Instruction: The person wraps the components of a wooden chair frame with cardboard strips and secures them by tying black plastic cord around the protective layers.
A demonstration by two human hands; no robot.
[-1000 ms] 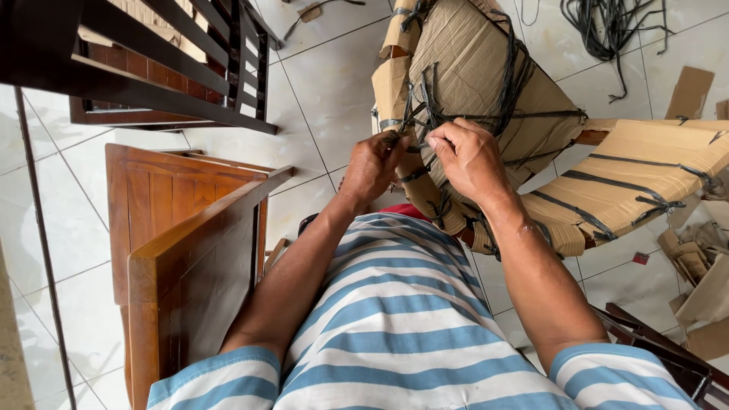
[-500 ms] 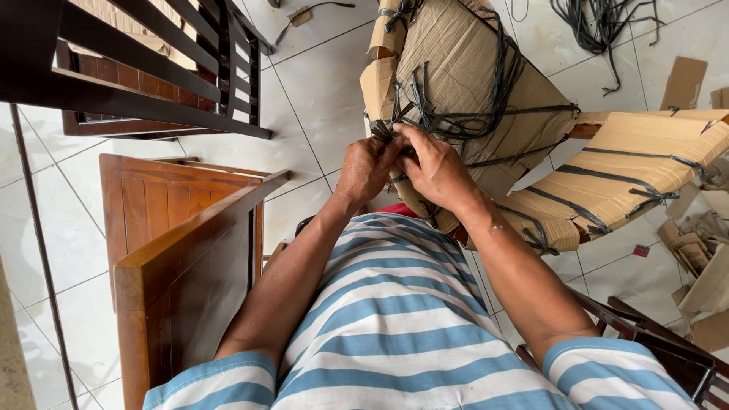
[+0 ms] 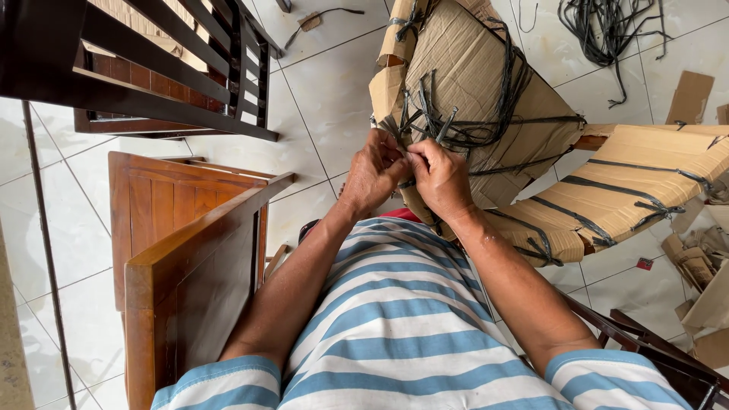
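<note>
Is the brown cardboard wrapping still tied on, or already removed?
Still tied on: black straps cross the brown cardboard wrapping, and both hands, left hand and right hand, grip the knot.

Left of the fingers stands a brown wooden chair on the white tiled floor, with a dark slatted chair beyond it — up and to the left. Far up and right of the fingers lies a tangle of black straps, while loose cardboard scraps sit low at the right edge — well apart from them.
</note>
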